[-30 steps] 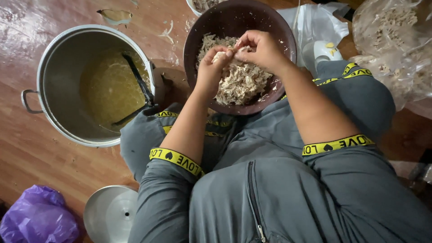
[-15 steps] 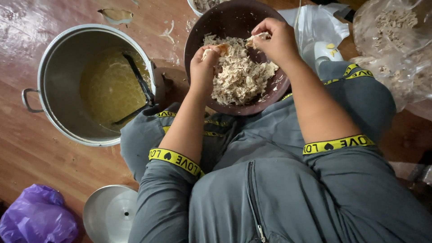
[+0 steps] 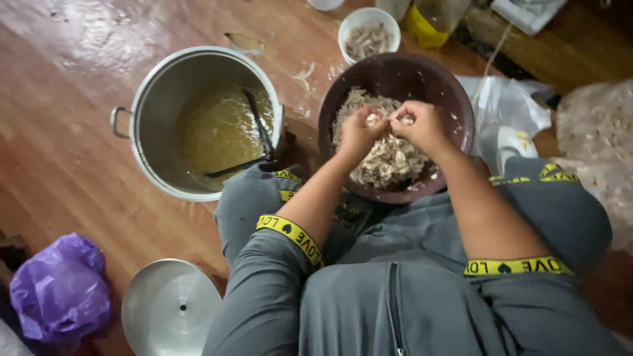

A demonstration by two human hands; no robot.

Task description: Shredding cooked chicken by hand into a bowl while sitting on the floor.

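Since the earlier frame both hands have come together over the middle of the bowl; before, the right hand was raised toward the far rim. View also sits higher, showing more floor.

Left to right: one purple plastic bag (image 3: 60, 290) bunched on the wooden floor (image 3: 59, 132) at lower left. One round steel lid (image 3: 171, 308) lies flat just beside it. One large steel pot (image 3: 198, 122) with a side handle holds yellowish broth, one dark ladle (image 3: 254, 142) leaning inside. One small white cup (image 3: 368, 33) with pale scraps stands behind the bowl.

One dark brown bowl (image 3: 395, 125) rests on the person's lap, filled with shredded meat (image 3: 389, 161). Left hand (image 3: 359, 132) and right hand (image 3: 422, 125) touch at the fingertips above the heap, both pinched on a small piece of meat between them.

One yellow-bottomed container (image 3: 428, 20) at top, partly cut off. One white plastic bag (image 3: 508, 109) right of the bowl. One clear bag (image 3: 593, 138) of pale scraps at far right. Grey sleeves carry yellow bands with black print.
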